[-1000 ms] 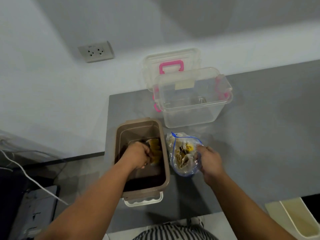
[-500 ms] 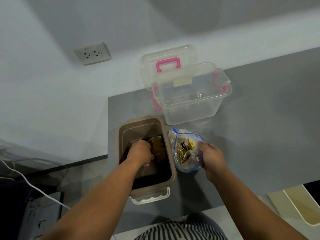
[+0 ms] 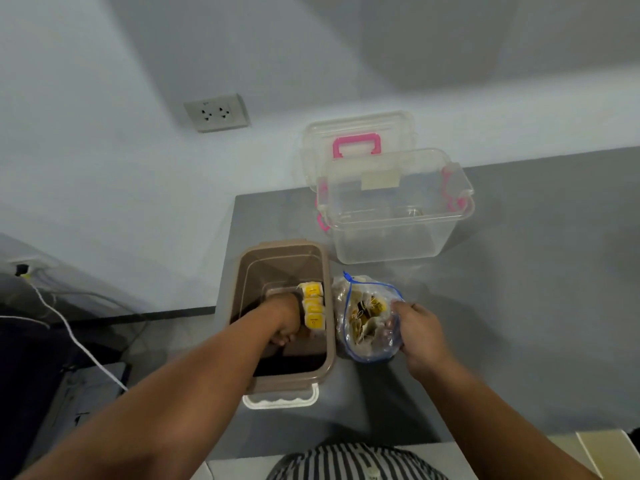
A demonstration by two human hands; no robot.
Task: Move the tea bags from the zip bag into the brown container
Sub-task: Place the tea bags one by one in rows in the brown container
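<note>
On the grey surface (image 3: 519, 323), the biggest thing is the clear box (image 3: 394, 220) with pink latches, open at the back with its lid (image 3: 356, 133) propped behind; it lies off your path. Nearer you, the brown container (image 3: 284, 244) stands just beside the zip bag (image 3: 370, 351). Your right hand (image 3: 420, 329) grips the bag's open mouth and holds it upright. Your left hand (image 3: 282, 318) is down inside the container, fingers curled, against a row of yellow-tagged tea bags (image 3: 313, 308) along its right wall; whether it grips one cannot be told. You seem to be setting down a batch. Next, lift clear of the rim and reach into the bag, where more remain.
</note>
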